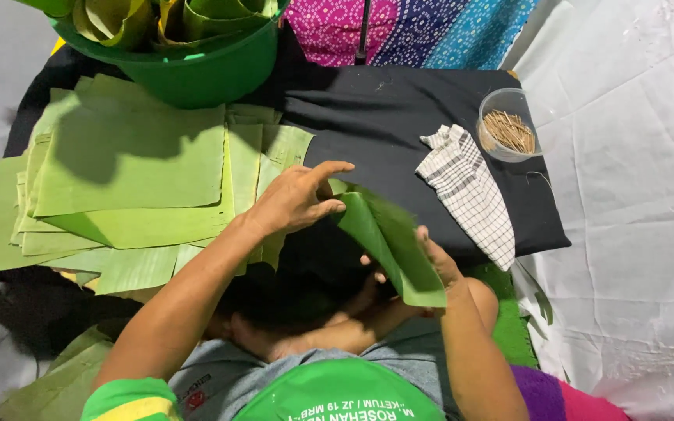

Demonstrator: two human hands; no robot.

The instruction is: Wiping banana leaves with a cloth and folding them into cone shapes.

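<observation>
My left hand (299, 196) pinches the upper edge of a green banana leaf piece (388, 234) that curves over the black cloth (384, 117). Under the leaf's lower right side, my right hand (434, 261) supports it, mostly hidden by the leaf. Both hands hold the same leaf, which is bent into a fold. To the left lies a stack of cut banana leaf sheets (130, 175).
A green bucket (196, 66) with rolled leaves stands at the top. A clear plastic cup of small wooden sticks (509, 129) sits at the right, beside a checked white cloth (470, 191). White sheeting (633, 195) covers the floor at right. More leaves (56, 382) lie at lower left.
</observation>
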